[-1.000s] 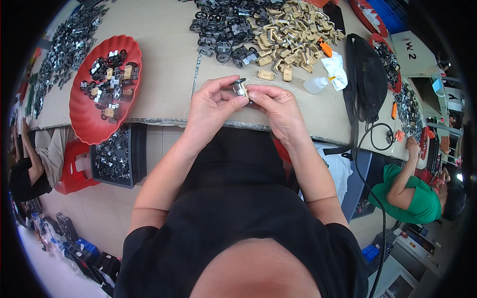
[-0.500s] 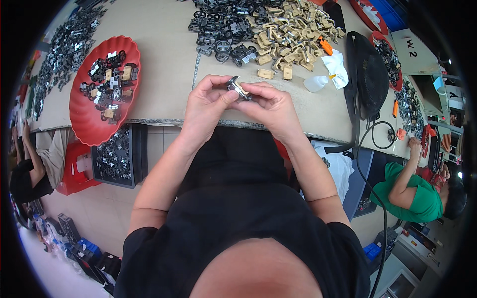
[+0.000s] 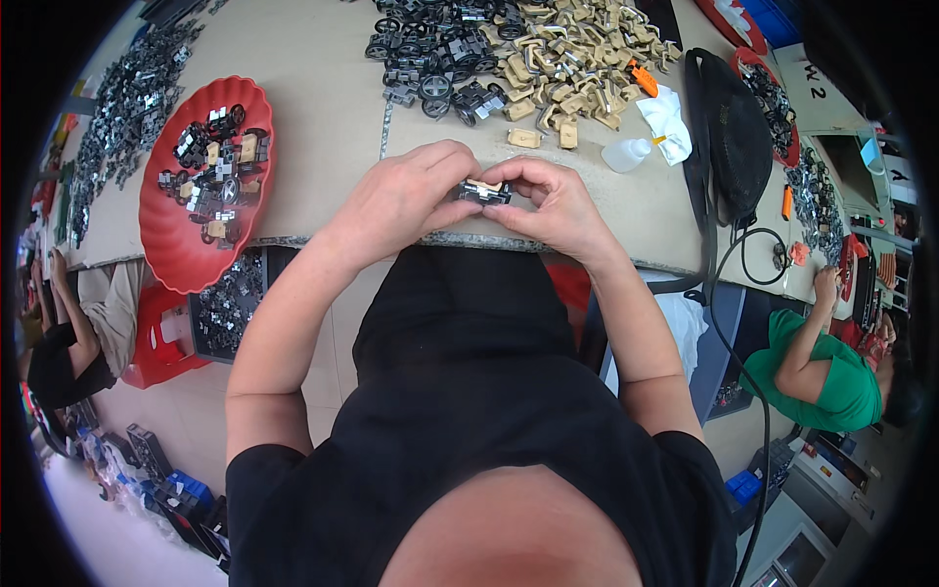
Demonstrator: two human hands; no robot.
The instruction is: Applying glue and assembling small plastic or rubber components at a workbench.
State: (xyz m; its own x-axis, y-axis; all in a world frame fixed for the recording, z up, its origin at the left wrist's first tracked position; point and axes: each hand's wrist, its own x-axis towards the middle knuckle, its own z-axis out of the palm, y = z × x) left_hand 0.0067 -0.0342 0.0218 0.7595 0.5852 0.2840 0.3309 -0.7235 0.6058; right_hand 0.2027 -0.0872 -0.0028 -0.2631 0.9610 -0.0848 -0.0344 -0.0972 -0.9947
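Above the table's front edge I hold a small toy car assembly [image 3: 485, 192], black and silver with a beige part on it. The fingers of my left hand [image 3: 416, 196] pinch its left end. At its other end, my right hand [image 3: 551, 203] grips with thumb and forefinger. My fingers hide much of the piece. Beyond my hands lie a pile of black wheeled chassis [image 3: 435, 59] and, right beside it, a heap of beige plastic parts [image 3: 577, 59]. Two loose beige parts [image 3: 524, 138] rest at the near side of that heap.
At left, a red scalloped tray [image 3: 161, 235] holds several assembled pieces. A small white bottle [image 3: 626, 155], a tissue [image 3: 667, 125], an orange tool [image 3: 643, 80] and a black bag [image 3: 736, 147] lie to the right. A cable hangs off the right side. People sit at both sides.
The toy car assembly has been turned from a tilted to a nearly level pose and lowered slightly. My left hand has rolled so its back shows, and my right fingers have closed around the other end.
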